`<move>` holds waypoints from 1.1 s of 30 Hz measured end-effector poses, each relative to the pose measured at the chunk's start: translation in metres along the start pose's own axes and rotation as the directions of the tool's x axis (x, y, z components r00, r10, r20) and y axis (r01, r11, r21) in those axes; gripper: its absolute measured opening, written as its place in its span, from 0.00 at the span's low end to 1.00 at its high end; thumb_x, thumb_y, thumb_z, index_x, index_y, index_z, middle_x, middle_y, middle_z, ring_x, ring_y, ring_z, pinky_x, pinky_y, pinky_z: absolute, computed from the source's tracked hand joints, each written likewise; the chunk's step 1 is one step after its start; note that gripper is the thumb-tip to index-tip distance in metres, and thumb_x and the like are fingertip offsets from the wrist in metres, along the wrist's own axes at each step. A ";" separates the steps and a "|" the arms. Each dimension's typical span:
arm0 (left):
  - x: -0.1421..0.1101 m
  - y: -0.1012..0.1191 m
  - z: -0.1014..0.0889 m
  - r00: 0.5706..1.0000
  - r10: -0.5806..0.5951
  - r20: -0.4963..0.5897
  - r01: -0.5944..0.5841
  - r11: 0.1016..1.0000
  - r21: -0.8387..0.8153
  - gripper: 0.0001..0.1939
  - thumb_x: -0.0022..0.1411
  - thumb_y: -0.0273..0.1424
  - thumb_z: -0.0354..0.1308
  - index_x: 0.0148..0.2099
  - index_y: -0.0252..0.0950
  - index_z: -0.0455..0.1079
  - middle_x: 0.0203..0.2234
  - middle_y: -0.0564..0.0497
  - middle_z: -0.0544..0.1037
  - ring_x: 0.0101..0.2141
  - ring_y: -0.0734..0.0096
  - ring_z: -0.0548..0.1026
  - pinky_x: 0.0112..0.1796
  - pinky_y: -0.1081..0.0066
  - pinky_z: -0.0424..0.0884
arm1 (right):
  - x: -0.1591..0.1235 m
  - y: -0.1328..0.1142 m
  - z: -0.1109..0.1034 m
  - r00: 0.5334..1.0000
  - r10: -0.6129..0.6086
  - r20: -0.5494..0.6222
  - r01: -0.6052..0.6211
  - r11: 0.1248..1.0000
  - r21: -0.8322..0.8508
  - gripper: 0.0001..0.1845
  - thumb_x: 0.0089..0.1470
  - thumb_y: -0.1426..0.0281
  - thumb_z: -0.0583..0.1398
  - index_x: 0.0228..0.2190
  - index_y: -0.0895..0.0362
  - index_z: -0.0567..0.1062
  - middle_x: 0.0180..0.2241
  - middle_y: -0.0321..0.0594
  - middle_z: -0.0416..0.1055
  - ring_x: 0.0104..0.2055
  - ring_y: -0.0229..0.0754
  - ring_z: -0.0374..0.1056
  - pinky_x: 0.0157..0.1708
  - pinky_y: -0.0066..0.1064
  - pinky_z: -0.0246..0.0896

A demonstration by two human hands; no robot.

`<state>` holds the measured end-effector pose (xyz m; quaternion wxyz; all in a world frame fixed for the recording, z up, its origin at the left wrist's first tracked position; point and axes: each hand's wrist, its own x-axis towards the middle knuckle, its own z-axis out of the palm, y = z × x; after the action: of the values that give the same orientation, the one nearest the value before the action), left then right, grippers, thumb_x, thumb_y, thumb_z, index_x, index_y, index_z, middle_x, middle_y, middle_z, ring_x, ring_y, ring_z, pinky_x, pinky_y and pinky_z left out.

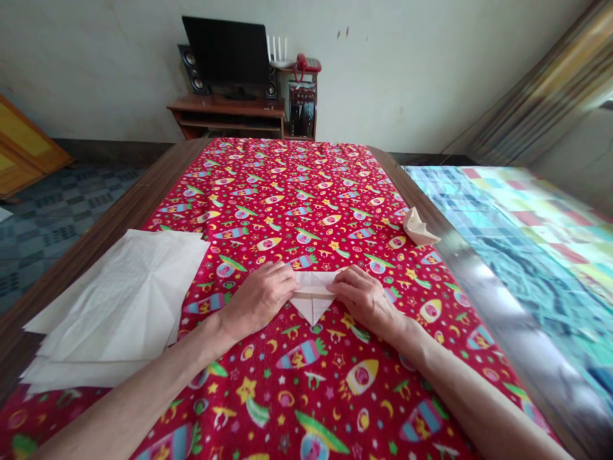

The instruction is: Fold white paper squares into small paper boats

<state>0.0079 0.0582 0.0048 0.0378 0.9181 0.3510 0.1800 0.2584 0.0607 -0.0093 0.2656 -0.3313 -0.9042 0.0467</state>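
We had a folded white paper (313,306) before us in the middle of the red patterned cloth (287,211), a flat strip across the top and a triangular point turned toward the near side. To its left, well apart, lay a stack of creased white sheets (124,294), spread unevenly over the cloth. Farther off on the right, a small folded paper shape (419,230) stood by the cloth's edge. The brown table (138,195) showed along both sides; beyond its far end we saw a desk (225,105) bearing a dark monitor (227,54), with a red telephone (309,64) to the right. A bed (517,243) with a colourful cover lay to the right of the table.

Our fingers hid both ends of the paper, and we could not make out our thumbs. Our left forearm (158,377) covered the stack's near right corner, and the yellow cabinet (23,147) was cut off at the left.

Our left hand (263,291) and right hand (364,297) faced each other, palms down, fingers curled closed, each pinching one end of the paper, our forearms slanting in from the near corners.
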 end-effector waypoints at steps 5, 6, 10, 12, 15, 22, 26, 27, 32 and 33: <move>-0.011 0.003 -0.005 1.000 0.003 0.028 -0.005 0.998 0.056 0.10 0.68 0.26 0.48 0.45 0.36 0.70 0.41 0.49 0.73 0.42 0.67 0.69 0.44 0.65 0.68 | -0.001 -0.007 -0.011 0.988 -0.129 0.088 0.143 0.974 -0.176 0.13 0.63 0.74 0.49 0.40 0.60 0.73 0.37 0.46 0.71 0.39 0.43 0.64 0.36 0.34 0.64; -0.014 0.004 -0.005 0.999 0.001 0.038 -0.004 0.997 0.074 0.10 0.68 0.26 0.48 0.46 0.36 0.70 0.42 0.48 0.72 0.43 0.66 0.70 0.45 0.65 0.68 | -0.001 -0.009 -0.012 0.985 -0.141 0.102 0.159 0.966 -0.204 0.13 0.63 0.74 0.49 0.41 0.61 0.73 0.38 0.47 0.71 0.40 0.44 0.64 0.37 0.35 0.65; -0.023 0.008 -0.004 0.998 -0.003 0.059 -0.006 0.988 0.152 0.13 0.68 0.27 0.48 0.52 0.35 0.67 0.47 0.46 0.72 0.47 0.62 0.69 0.48 0.61 0.67 | -0.005 -0.013 -0.013 0.980 -0.134 0.144 0.170 0.947 -0.271 0.14 0.62 0.76 0.49 0.43 0.64 0.72 0.40 0.50 0.71 0.43 0.47 0.65 0.40 0.39 0.66; -0.027 0.013 -0.002 0.999 -0.019 0.047 0.011 0.987 0.163 0.15 0.68 0.29 0.47 0.55 0.34 0.65 0.51 0.45 0.71 0.52 0.61 0.67 0.54 0.58 0.63 | -0.008 -0.014 -0.011 0.980 -0.124 0.154 0.164 0.945 -0.282 0.15 0.62 0.76 0.49 0.45 0.65 0.72 0.41 0.51 0.71 0.43 0.48 0.66 0.40 0.41 0.66; -0.029 0.024 0.003 0.998 -0.021 0.059 0.013 0.989 0.146 0.20 0.69 0.31 0.46 0.60 0.33 0.60 0.59 0.45 0.64 0.60 0.61 0.59 0.60 0.58 0.54 | -0.012 -0.016 -0.009 0.977 -0.113 0.179 0.163 0.941 -0.295 0.17 0.62 0.76 0.48 0.49 0.66 0.70 0.48 0.54 0.70 0.51 0.51 0.64 0.47 0.45 0.65; -0.015 0.046 0.014 0.992 0.013 0.126 -0.018 0.999 0.042 0.25 0.70 0.37 0.43 0.65 0.34 0.52 0.64 0.46 0.54 0.64 0.63 0.49 0.62 0.59 0.49 | -0.025 -0.032 -0.006 0.967 0.005 0.254 0.060 0.967 -0.249 0.29 0.64 0.65 0.49 0.62 0.63 0.53 0.62 0.49 0.54 0.65 0.51 0.46 0.61 0.55 0.46; -0.014 0.046 0.014 0.991 0.032 0.127 -0.037 0.999 0.033 0.25 0.70 0.36 0.44 0.65 0.33 0.53 0.65 0.46 0.53 0.65 0.64 0.49 0.63 0.61 0.49 | -0.027 -0.034 -0.007 0.957 0.033 0.289 0.023 0.982 -0.186 0.34 0.63 0.58 0.49 0.64 0.62 0.48 0.63 0.49 0.50 0.66 0.50 0.44 0.62 0.56 0.43; -0.015 0.045 0.014 0.990 0.030 0.135 -0.036 0.998 0.042 0.25 0.70 0.35 0.44 0.65 0.33 0.53 0.65 0.46 0.53 0.65 0.65 0.49 0.63 0.61 0.49 | -0.028 -0.033 -0.008 0.956 0.033 0.291 0.021 0.984 -0.179 0.34 0.64 0.58 0.49 0.64 0.62 0.48 0.63 0.49 0.50 0.66 0.50 0.44 0.62 0.56 0.43; -0.031 0.035 0.011 0.991 -0.009 0.131 -0.007 0.993 0.116 0.24 0.69 0.34 0.44 0.65 0.33 0.53 0.64 0.48 0.55 0.64 0.65 0.51 0.62 0.61 0.50 | -0.035 -0.026 -0.010 0.963 0.032 0.268 0.016 0.985 -0.174 0.31 0.64 0.60 0.48 0.63 0.61 0.50 0.63 0.49 0.50 0.66 0.50 0.46 0.62 0.55 0.43; -0.035 0.033 0.010 0.991 -0.014 0.132 -0.003 0.991 0.134 0.24 0.69 0.33 0.44 0.65 0.33 0.53 0.64 0.47 0.55 0.64 0.65 0.52 0.62 0.61 0.51 | -0.036 -0.025 -0.011 0.963 0.034 0.268 0.014 0.984 -0.175 0.31 0.64 0.61 0.48 0.63 0.60 0.50 0.63 0.48 0.50 0.66 0.50 0.46 0.62 0.55 0.42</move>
<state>0.0085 0.0106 -0.0087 -0.0001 0.9276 0.3616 0.0945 0.2727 0.0175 -0.0095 0.1096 -0.3484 -0.9308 0.0127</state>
